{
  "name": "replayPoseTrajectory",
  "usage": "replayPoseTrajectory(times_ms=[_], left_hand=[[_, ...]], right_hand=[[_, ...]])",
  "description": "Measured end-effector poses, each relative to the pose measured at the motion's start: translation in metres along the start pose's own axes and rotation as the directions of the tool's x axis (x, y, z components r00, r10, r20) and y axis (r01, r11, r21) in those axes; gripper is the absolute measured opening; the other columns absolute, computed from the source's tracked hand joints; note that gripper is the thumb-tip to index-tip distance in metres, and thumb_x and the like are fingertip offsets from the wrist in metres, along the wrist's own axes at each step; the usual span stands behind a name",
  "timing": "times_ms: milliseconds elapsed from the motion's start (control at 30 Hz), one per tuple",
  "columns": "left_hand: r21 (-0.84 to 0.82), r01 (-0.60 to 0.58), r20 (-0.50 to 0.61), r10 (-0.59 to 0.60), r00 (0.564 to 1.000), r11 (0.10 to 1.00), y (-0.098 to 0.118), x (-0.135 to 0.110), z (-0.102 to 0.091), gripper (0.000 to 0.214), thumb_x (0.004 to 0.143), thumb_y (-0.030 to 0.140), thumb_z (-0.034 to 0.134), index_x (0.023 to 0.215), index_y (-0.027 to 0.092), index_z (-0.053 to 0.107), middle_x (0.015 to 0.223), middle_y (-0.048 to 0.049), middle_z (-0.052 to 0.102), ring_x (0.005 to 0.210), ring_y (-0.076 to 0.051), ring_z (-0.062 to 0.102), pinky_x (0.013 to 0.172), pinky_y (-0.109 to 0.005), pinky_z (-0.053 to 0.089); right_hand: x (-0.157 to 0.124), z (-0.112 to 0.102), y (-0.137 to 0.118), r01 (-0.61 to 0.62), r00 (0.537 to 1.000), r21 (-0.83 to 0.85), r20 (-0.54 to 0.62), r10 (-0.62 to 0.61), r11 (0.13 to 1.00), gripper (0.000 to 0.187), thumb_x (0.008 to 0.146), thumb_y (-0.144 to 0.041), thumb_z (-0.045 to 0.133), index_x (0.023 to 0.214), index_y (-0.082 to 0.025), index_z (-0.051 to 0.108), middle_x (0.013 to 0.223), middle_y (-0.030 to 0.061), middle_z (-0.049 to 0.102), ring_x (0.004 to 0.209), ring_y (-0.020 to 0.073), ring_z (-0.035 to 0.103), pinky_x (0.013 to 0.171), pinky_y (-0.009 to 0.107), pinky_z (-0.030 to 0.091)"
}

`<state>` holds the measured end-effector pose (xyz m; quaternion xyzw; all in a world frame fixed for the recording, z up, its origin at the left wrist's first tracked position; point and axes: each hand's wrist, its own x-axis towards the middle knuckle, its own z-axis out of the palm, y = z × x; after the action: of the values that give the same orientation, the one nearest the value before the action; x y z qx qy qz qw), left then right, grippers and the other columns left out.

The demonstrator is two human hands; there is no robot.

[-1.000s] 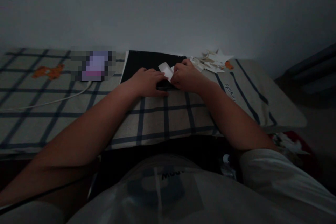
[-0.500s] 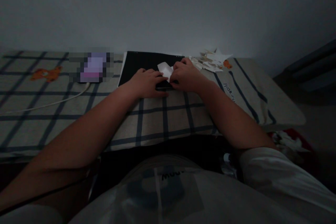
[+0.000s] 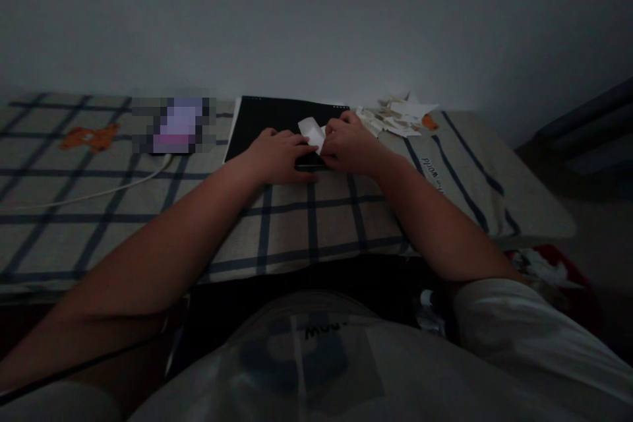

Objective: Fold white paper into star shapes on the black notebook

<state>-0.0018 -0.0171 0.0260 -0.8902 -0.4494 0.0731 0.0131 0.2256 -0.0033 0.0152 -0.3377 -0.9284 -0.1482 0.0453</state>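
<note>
A small folded piece of white paper (image 3: 311,133) lies over the black cover of a notebook or folder (image 3: 267,117), between my two hands. My left hand (image 3: 283,157) rests flat with its fingers stretched out and the thumb apart; its fingertips touch the paper's left and lower edge. On the other side, my right hand (image 3: 350,144) is closed, its fingers bent and pinching the paper's right part, which they partly hide. White pages show along the black cover's left edge.
Right of the notebook lies a heap of white paper pieces (image 3: 395,115). A phone (image 3: 179,124) with a white cable (image 3: 113,190) is at the left on the checked cloth (image 3: 237,244). A red bin (image 3: 554,264) with scraps stands below the table's right end. The wall (image 3: 297,20) rises behind.
The paper's raised upper part has shifted slightly and looks a little narrower. Both hands stay in almost the same place, and the view has moved very slightly.
</note>
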Motion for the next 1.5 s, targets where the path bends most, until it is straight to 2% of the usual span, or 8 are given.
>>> replayPoseTrajectory(times_ms=[200,367,467,633,833,1133,1367,1500], left_hand=[[-0.001,-0.009,-0.012,0.009,1.0,1.0,0.0,0.0,0.0,0.079,0.107,0.074,0.06,0.175,0.036,0.054,0.179,-0.0087,0.056,0.16,-0.043,0.05,0.13,-0.058,0.032],[0.01,-0.002,-0.031,0.002,1.0,1.0,0.001,-0.002,0.0,0.074,0.107,0.07,0.065,0.171,0.034,0.059,0.175,-0.0105,0.06,0.157,-0.041,0.056,0.127,-0.055,0.037],[0.022,-0.004,-0.043,0.004,0.999,1.0,0.001,-0.002,0.001,0.073,0.106,0.069,0.066,0.169,0.031,0.062,0.172,-0.0124,0.063,0.153,-0.042,0.059,0.125,-0.056,0.039],[0.027,-0.028,-0.059,0.029,0.998,0.999,0.001,-0.002,0.002,0.074,0.106,0.068,0.067,0.169,0.029,0.062,0.174,-0.0129,0.061,0.153,-0.042,0.059,0.124,-0.057,0.041],[0.047,-0.014,-0.053,0.016,0.998,0.999,0.002,-0.003,0.002,0.076,0.107,0.068,0.065,0.169,0.026,0.061,0.172,-0.0148,0.062,0.153,-0.043,0.059,0.124,-0.059,0.041],[0.037,0.012,-0.057,-0.01,0.998,0.999,0.003,-0.002,0.003,0.072,0.106,0.07,0.065,0.168,0.034,0.062,0.172,-0.0106,0.063,0.153,-0.039,0.059,0.124,-0.053,0.04],[0.017,-0.003,-0.085,0.004,0.996,1.0,0.002,-0.002,0.005,0.073,0.108,0.074,0.061,0.167,0.031,0.063,0.171,-0.0113,0.064,0.155,-0.038,0.057,0.126,-0.053,0.038],[-0.019,-0.04,-0.123,0.037,0.992,0.999,-0.004,0.0,0.008,0.069,0.108,0.074,0.062,0.163,0.032,0.068,0.169,-0.0106,0.066,0.154,-0.039,0.058,0.126,-0.053,0.037]], right_hand=[[0.0,-0.005,-0.004,-0.029,0.999,0.015,0.033,0.028,0.999,0.035,0.106,-0.022,0.057,0.104,-0.016,0.091,0.103,0.0186,0.081,0.117,0.0372,0.056,0.106,0.057,0.031],[0.001,-0.013,-0.012,-0.07,0.996,0.033,0.066,0.068,0.997,0.037,0.107,-0.029,0.057,0.109,-0.014,0.091,0.103,0.0176,0.081,0.113,0.0349,0.057,0.106,0.056,0.031],[0.001,-0.015,-0.016,-0.091,0.995,0.061,0.047,0.088,0.994,0.036,0.107,-0.035,0.06,0.115,-0.017,0.091,0.107,0.0144,0.083,0.118,0.0344,0.057,0.108,0.054,0.031],[0.004,-0.013,-0.021,-0.132,0.991,0.069,0.03,0.13,0.989,0.033,0.108,-0.039,0.065,0.11,-0.019,0.091,0.108,0.0143,0.083,0.12,0.0342,0.059,0.11,0.053,0.032],[0.007,-0.013,-0.029,-0.173,0.985,0.018,0.011,0.173,0.985,0.036,0.107,-0.042,0.066,0.121,-0.02,0.09,0.11,0.0149,0.084,0.118,0.035,0.059,0.113,0.055,0.032],[0.006,-0.005,-0.027,-0.181,0.982,-0.009,-0.055,0.18,0.983,0.038,0.105,-0.044,0.067,0.117,-0.019,0.092,0.1,0.0153,0.082,0.114,0.0365,0.056,0.114,0.06,0.031],[0.002,-0.002,-0.013,-0.144,0.982,0.145,-0.104,0.16,0.979,0.042,0.11,-0.046,0.059,0.12,-0.023,0.091,0.103,0.0125,0.082,0.115,0.0345,0.057,0.117,0.061,0.028],[0.0,0.006,0.01,-0.223,0.926,0.326,-0.225,0.305,0.919,0.047,0.116,-0.041,0.045,0.134,-0.026,0.086,0.121,0.012,0.084,0.12,0.0339,0.061,0.116,0.057,0.032]])
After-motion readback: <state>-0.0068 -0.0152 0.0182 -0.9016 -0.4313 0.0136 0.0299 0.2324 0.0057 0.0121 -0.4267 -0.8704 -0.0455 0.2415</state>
